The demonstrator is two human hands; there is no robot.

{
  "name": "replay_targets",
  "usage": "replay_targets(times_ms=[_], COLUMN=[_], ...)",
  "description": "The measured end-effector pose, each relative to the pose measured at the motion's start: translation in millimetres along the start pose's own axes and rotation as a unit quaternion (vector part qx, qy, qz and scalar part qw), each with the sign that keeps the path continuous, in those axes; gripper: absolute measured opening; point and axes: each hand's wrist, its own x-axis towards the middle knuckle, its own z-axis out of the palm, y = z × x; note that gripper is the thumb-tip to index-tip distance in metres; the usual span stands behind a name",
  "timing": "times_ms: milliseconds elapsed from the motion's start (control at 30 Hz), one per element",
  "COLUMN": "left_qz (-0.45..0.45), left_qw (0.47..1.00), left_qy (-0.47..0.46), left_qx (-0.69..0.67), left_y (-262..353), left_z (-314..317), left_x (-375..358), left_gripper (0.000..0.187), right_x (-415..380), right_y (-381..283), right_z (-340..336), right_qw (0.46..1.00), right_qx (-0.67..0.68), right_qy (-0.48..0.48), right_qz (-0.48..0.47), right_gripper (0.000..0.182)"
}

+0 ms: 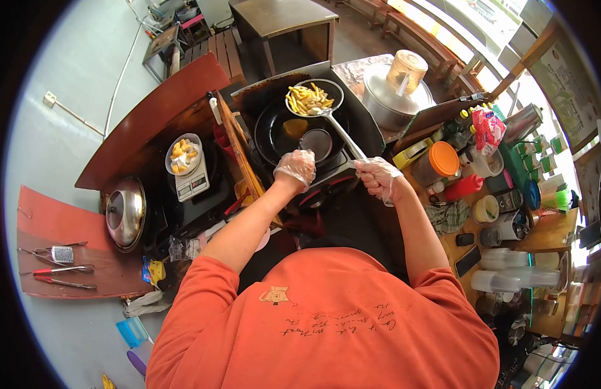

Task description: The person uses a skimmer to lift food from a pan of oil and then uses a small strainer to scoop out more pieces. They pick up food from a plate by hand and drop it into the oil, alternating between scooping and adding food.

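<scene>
My right hand (378, 178) is holding a long-handled metal strainer (345, 135) at a round black wok (269, 133)

I am wearing clear plastic gloves (303, 165) on both hands, and my right fingers are gripping the strainer's handle tightly near its end. The strainer's basket is sitting at the wok's far rim, carrying thin-cut yellow strips (308, 99); I cannot tell whether metal is touching metal. An amber patch of liquid (294, 128) is lying in the wok. My left hand (295, 170) is hanging curled at the wok's near rim, just beside a small, dark, round, cup-shaped piece (315, 146); I cannot tell whether I am grasping it. To my left, a white digital kitchen scale (193, 186) is carrying a round white plastic bowl (195, 140) with yellow chunks (182, 150) lying inside. On my right, a round jar with an orange lid (444, 159) is standing by the left edge of a brown wooden bench (451, 245), towards its far corner, and a flat black phone (468, 260) is lying by that same edge, nearer me
</scene>
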Motion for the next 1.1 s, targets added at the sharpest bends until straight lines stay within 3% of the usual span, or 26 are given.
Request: replay_targets(times_ms=[100,200,467,700,800,833,867,933,967,1000,1067,1100], left_qz=[-0.073,-0.077,-0.15,-0.214,-0.201,-0.137,-0.139,-0.007,-0.106,-0.106,0.007,-0.039], left_qw=[0.994,0.989,0.982,0.969,0.969,0.978,0.978,0.988,0.987,0.986,0.984,0.987], left_qy=[-0.086,-0.118,-0.105,-0.119,-0.135,-0.155,-0.157,-0.126,-0.122,-0.123,-0.137,-0.157], left_qx=[-0.015,0.042,0.034,-0.022,-0.053,-0.017,-0.016,0.091,0.021,0.023,0.114,0.002], left_y=[-1.7,-12.5,-53.3,-60.4,-65.1,-70.9,-77.1,-59.7,-49.7,-57.8,-82.1,-87.8], left_z=[-4.2,-9.6,40.0,45.2,58.8,73.1,86.8,52.2,39.9,54.7,97.2,100.1], left_x=[12.2,20.1,52.4,80.8,81.5,82.0,78.5,70.2,70.4,73.0,81.7,79.2], left_gripper=[0.016,0.014,0.014,0.016,0.016,0.018,0.018,0.017,0.016,0.016,0.016,0.015], right_x=[-1.2,-5.0,-2.1,-3.9,-5.0,-5.7,-6.2,-7.2,-7.2,-7.6,-8.9,-10.1], right_y=[-2.3,-5.9,-15.3,-22.5,-24.0,-24.6,-25.0,-23.8,-23.2,-22.3,-20.2,-19.0], right_z=[-5.6,-8.6,-15.7,-10.8,-9.6,-8.2,-6.7,-6.4,-7.9,-8.4,-7.1,-6.8], right_qw=[1.0,1.0,1.0,0.999,1.0,1.0,1.0,1.0,1.0,1.0,1.0,1.0], right_qx=[-0.002,-0.008,-0.02,-0.021,-0.02,-0.019,-0.018,-0.02,-0.018,-0.016,-0.021,-0.017], right_qy=[0.012,0.015,-0.013,-0.005,-0.01,-0.004,0.001,0.003,-0.004,-0.01,-0.006,-0.005], right_qz=[0.006,0.004,0.017,0.023,0.022,0.023,0.024,0.022,0.019,0.016,0.015,0.013], right_gripper=[0.028,0.029,0.028,0.028,0.029,0.029,0.029,0.029,0.029,0.029,0.029,0.028])
